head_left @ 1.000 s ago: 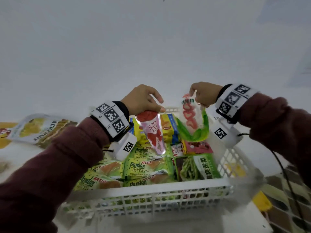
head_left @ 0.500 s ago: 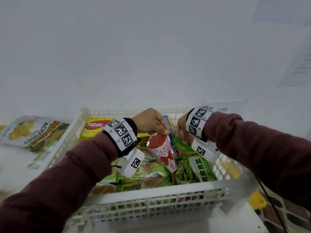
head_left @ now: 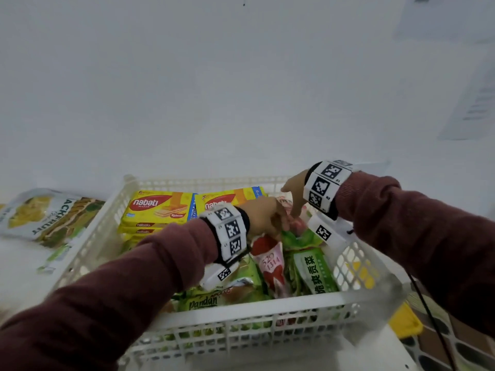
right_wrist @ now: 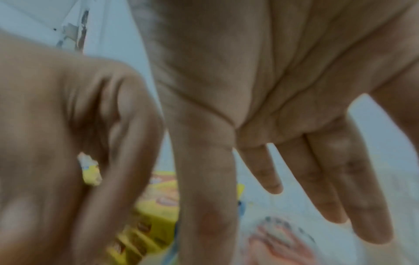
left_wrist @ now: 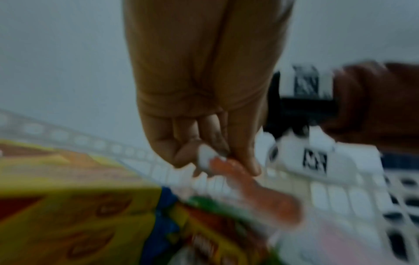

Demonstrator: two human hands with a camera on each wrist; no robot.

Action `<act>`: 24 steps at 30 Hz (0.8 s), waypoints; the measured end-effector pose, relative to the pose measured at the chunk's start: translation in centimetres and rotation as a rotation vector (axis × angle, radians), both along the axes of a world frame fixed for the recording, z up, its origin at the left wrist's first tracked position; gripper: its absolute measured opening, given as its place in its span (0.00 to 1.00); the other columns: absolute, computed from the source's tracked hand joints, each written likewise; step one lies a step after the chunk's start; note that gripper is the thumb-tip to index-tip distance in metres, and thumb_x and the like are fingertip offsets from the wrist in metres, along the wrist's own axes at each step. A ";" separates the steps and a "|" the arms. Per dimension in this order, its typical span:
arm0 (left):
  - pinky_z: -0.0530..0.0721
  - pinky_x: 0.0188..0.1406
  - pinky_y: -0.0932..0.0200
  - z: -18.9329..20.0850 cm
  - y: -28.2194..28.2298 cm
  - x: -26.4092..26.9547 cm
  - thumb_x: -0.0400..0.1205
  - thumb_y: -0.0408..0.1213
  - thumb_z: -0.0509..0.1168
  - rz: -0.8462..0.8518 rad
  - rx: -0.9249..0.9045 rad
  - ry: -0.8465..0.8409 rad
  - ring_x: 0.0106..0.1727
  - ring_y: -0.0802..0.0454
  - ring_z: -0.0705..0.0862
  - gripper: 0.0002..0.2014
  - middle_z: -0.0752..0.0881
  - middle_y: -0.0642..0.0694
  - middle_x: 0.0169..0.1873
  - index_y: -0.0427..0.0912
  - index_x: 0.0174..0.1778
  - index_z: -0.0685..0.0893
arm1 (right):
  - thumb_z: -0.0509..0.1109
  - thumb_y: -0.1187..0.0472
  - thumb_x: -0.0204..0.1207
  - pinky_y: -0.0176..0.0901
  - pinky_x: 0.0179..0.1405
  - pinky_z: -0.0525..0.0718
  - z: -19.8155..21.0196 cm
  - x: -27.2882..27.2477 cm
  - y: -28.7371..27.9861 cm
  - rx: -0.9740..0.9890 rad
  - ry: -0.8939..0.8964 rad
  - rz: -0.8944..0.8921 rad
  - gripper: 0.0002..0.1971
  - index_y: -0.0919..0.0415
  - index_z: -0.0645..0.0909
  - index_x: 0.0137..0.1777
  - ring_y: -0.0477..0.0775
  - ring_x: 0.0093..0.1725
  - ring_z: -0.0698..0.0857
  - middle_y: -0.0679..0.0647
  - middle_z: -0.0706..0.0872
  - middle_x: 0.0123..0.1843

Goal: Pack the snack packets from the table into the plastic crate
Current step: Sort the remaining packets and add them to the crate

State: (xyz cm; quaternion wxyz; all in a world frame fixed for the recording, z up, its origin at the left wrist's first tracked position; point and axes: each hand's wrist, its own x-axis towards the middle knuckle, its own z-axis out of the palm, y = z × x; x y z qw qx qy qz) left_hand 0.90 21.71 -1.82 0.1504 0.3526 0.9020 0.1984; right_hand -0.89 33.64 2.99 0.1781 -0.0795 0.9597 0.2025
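Note:
The white plastic crate (head_left: 241, 311) holds many snack packets. My left hand (head_left: 278, 227) is inside it and pinches the top of a red-and-pink cone packet (head_left: 270, 263) marked 520 1314; the left wrist view shows the pinch (left_wrist: 217, 157) on the packet's top edge (left_wrist: 260, 193). My right hand (head_left: 293, 207) hangs just right of it with straight, spread fingers (right_wrist: 328, 179) and holds nothing. Beneath it a green-and-red packet (head_left: 300, 234) lies in the crate.
Yellow Nabati wafer packs (head_left: 158, 207) fill the crate's far left, Pandan packets (head_left: 209, 301) the near side, and a green packet with Chinese writing (head_left: 316, 271) the right. A jackfruit bag (head_left: 45, 215) lies on the table to the left. A white wall stands behind.
Both hands came down from above the crate into it. The right hand let go of the green-and-red packet and opened. The left hand lowered the pink packet and still holds it.

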 end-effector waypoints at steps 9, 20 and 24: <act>0.77 0.36 0.56 0.2 -1.2 1.6 0.73 0.48 0.73 0.052 -0.187 0.276 0.36 0.49 0.80 0.14 0.84 0.44 0.35 0.39 0.36 0.82 | 0.74 0.47 0.70 0.44 0.71 0.68 4.2 2.3 3.0 -0.088 0.043 -0.039 0.41 0.57 0.60 0.80 0.55 0.75 0.69 0.54 0.69 0.76; 0.76 0.45 0.56 -2.4 0.3 3.0 0.73 0.56 0.70 0.055 -0.612 0.092 0.50 0.47 0.79 0.32 0.82 0.43 0.55 0.37 0.65 0.75 | 0.75 0.45 0.69 0.50 0.75 0.68 0.1 1.1 6.2 -0.003 -0.087 -0.088 0.43 0.64 0.63 0.78 0.58 0.77 0.68 0.57 0.68 0.78; 0.78 0.53 0.55 -2.6 0.0 2.9 0.72 0.53 0.72 0.097 -0.542 0.062 0.61 0.43 0.80 0.37 0.79 0.42 0.64 0.37 0.70 0.67 | 0.76 0.45 0.67 0.52 0.71 0.74 1.3 0.9 4.7 0.031 -0.053 -0.006 0.38 0.64 0.71 0.74 0.58 0.71 0.76 0.57 0.77 0.72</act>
